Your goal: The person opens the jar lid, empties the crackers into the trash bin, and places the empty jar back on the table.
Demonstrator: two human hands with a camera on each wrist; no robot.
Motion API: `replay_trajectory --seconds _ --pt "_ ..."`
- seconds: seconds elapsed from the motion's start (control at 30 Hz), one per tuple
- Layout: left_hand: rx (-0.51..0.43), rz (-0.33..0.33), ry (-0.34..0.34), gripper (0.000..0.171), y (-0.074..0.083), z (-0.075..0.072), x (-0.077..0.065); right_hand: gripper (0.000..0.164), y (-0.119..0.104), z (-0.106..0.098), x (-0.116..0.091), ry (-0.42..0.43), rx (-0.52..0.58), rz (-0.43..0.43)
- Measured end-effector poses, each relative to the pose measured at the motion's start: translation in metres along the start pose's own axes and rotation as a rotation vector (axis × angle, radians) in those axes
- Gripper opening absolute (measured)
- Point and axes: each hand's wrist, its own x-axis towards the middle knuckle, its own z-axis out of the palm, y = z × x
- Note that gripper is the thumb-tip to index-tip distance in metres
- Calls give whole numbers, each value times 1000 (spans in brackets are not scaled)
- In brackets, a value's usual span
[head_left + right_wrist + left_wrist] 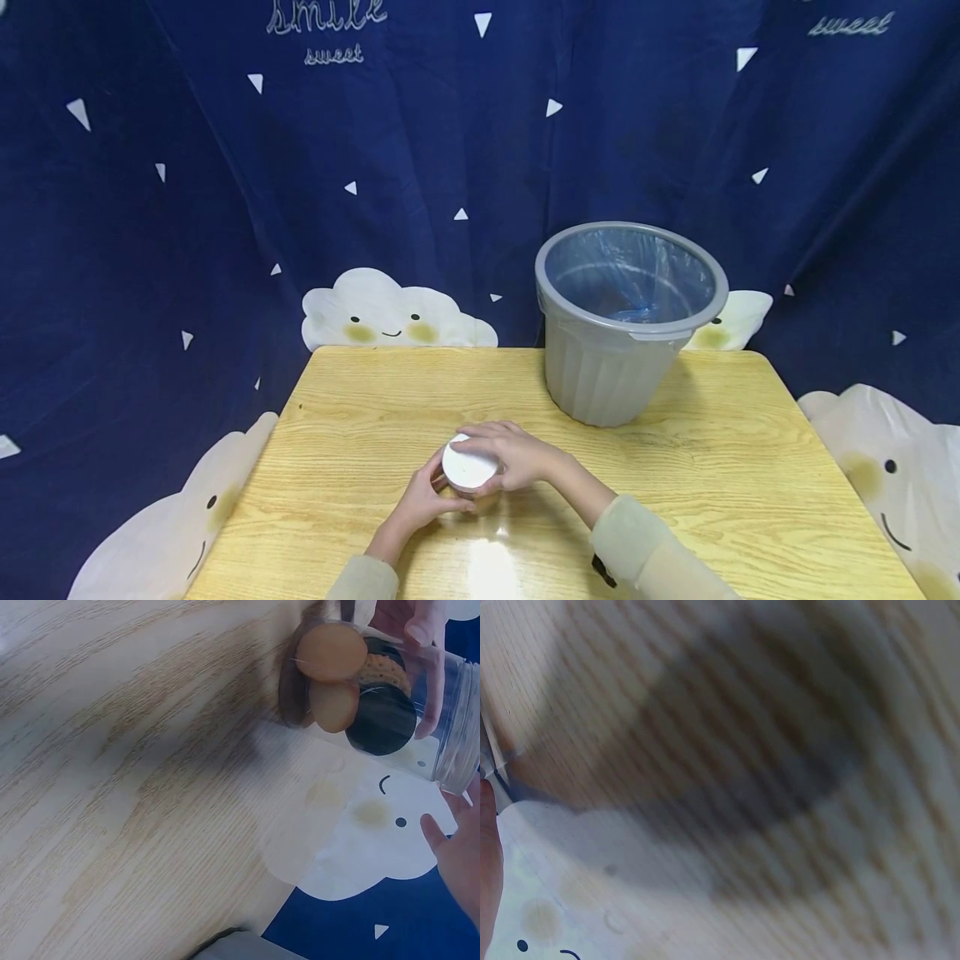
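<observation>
A clear jar with a white lid stands upright near the table's front. Through its wall in the right wrist view I see round cookies, some pale brown and some dark. My left hand holds the jar's side low down, its thumb toward the front; in the right wrist view its fingers show behind the jar. From the right, my right hand grips the lid at its edge, thumb on the near side and fingers over the far side. The left wrist view catches only a finger at its left edge.
A grey wastebasket lined with a blue bag stands at the table's back right. The wooden table ends at a dark blue curtain printed with white clouds and triangles.
</observation>
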Motion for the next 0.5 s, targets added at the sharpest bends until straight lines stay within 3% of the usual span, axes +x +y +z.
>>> replay_trajectory --seconds 0.5 --pt "0 -3 5 96 5 1 -1 71 3 -3 1 -66 87 -17"
